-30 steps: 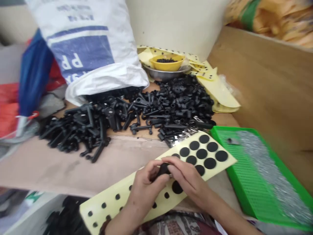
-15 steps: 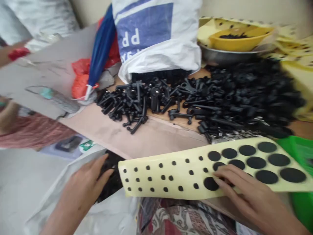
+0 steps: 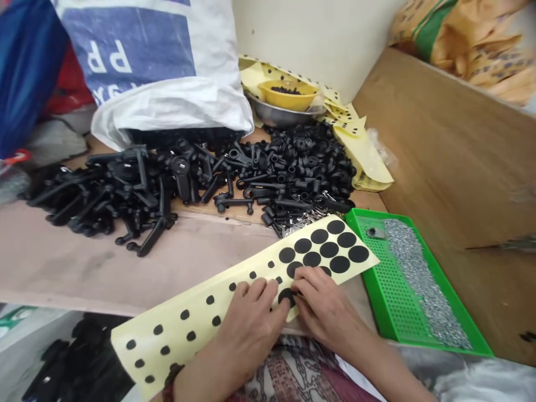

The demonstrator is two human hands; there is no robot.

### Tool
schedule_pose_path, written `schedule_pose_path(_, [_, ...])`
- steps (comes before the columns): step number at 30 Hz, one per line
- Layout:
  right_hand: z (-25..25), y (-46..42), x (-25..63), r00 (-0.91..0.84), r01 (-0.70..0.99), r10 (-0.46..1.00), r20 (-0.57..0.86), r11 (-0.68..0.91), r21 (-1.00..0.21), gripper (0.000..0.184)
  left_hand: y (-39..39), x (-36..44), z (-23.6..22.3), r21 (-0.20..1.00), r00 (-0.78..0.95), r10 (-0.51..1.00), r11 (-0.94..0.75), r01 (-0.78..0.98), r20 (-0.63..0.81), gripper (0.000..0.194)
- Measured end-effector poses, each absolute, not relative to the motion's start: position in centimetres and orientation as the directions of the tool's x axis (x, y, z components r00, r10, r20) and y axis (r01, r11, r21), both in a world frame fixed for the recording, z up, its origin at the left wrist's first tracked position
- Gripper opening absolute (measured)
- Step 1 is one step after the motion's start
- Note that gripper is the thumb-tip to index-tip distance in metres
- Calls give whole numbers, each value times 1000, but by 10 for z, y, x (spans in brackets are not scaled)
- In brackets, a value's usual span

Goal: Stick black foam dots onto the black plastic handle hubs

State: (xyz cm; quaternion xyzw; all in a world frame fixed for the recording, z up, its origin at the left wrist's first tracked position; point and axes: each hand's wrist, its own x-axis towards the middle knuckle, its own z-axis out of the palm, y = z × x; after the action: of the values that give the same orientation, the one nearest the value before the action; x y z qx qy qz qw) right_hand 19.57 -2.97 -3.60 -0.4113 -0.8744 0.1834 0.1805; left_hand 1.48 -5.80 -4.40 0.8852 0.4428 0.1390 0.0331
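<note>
A long pale yellow backing sheet (image 3: 196, 324) lies slanted across my lap and the table edge, with large black round stickers (image 3: 330, 249) at its right end and small black dots along the rest. My left hand (image 3: 251, 318) rests flat on the sheet with fingers stretched out. My right hand (image 3: 324, 304) lies beside it, fingertips curled onto a large black sticker (image 3: 286, 296) between the two hands. Nothing is lifted clear of the sheet.
A heap of black plastic parts (image 3: 209, 178) covers the table behind the sheet, spilling from a white and blue sack (image 3: 159, 72). A green tray (image 3: 389, 290) of small metal screws stands at the right. A yellow bowl (image 3: 287, 96) sits in a metal dish among used sheets. A wooden board rises at right.
My left hand has come back from the bag at lower left onto the sheet beside my right hand. The view swung back to the right. The black part held a second ago is gone.
</note>
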Motion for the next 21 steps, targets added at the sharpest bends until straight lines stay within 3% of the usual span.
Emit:
schedule_pose_path(5, [-26, -26, 199, -583, 579, 807, 97, 496, -647, 18, -62, 12, -46, 181, 564, 797, -600, 779, 216, 15])
schedule_pose_path(12, [-36, -24, 196, -602, 690, 789, 122, 591, -418, 17, -64, 13, -49, 156, 572, 795, -602, 783, 200, 24])
schedule_pose_path(17, [-31, -28, 193, -585, 641, 809, 61, 507, -577, 19, -64, 13, -51, 127, 609, 772, -633, 764, 183, 21])
schedule_pose_path(21, [-27, -29, 195, -585, 602, 811, 7, 440, -667, 20, -66, 12, -47, 206, 591, 771, -635, 745, 237, 14])
